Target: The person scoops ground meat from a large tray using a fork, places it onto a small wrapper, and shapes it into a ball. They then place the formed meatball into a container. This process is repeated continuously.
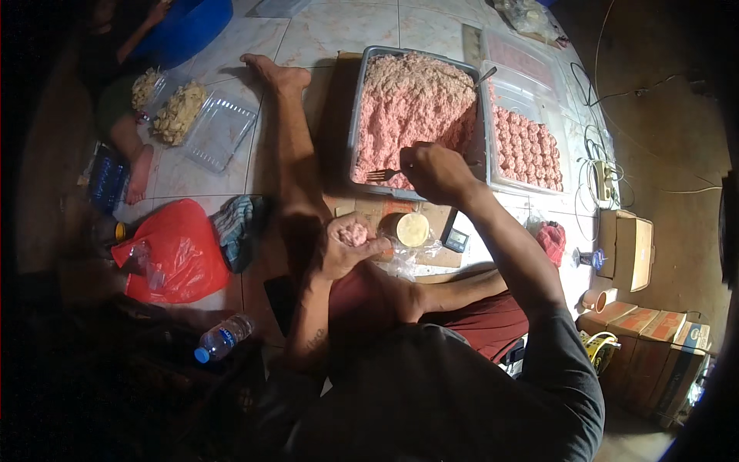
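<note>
My left hand (340, 254) is cupped around a lump of pink minced filling (353, 234), above my lap; whether a wrapper lies under it is hard to see. A metal fork (382, 175) is gripped in my right hand (437, 170), its tines low over the pink mince (413, 110) at the near side of a grey plastic tub (356, 115). The mince is heaped higher and paler at the far end. Between my hands and the tub's near edge stands a stack of round, pale wrappers (413, 229) on plastic film. Beside it sits a small digital scale (456, 239).
Rows of shaped meat pieces (526, 153) fill part of a clear box right of the tub. A second utensil (486, 75) leans at the tub's rim. Left lie a clear tray (219, 130), a red plastic bag (179, 254) and a water bottle (224, 339). Another person's foot (140, 176) is nearby.
</note>
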Tool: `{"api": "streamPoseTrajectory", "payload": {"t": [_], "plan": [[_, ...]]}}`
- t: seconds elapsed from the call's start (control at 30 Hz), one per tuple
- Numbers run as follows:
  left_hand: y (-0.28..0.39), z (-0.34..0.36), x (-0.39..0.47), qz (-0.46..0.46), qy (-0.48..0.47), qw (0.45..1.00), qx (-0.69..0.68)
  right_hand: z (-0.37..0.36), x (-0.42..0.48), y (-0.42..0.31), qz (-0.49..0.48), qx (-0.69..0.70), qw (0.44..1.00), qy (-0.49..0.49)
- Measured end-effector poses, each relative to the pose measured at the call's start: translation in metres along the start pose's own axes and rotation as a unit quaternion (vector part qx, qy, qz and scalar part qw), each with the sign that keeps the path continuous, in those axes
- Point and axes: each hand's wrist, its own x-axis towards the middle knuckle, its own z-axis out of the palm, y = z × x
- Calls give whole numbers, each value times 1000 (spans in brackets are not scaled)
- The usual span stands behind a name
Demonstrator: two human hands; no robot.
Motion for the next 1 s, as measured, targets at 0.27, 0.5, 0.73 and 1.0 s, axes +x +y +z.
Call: {"api": "streamPoseTrajectory", "payload": {"t": [0.27, 0.5, 0.73, 1.0], "plan": [[3, 3, -3, -16, -1, 997, 78, 70, 51, 29, -115, -44, 987, 103], [-5, -3, 4, 30, -17, 999, 9, -8, 7, 29, -92, 329, 940, 2], [4, 16, 36, 112, 72, 987, 85, -22, -79, -43, -141, 83, 971, 175], [27, 27, 31, 130, -25, 991, 12, -32, -136, -62, 36, 207, 954, 214]]}}
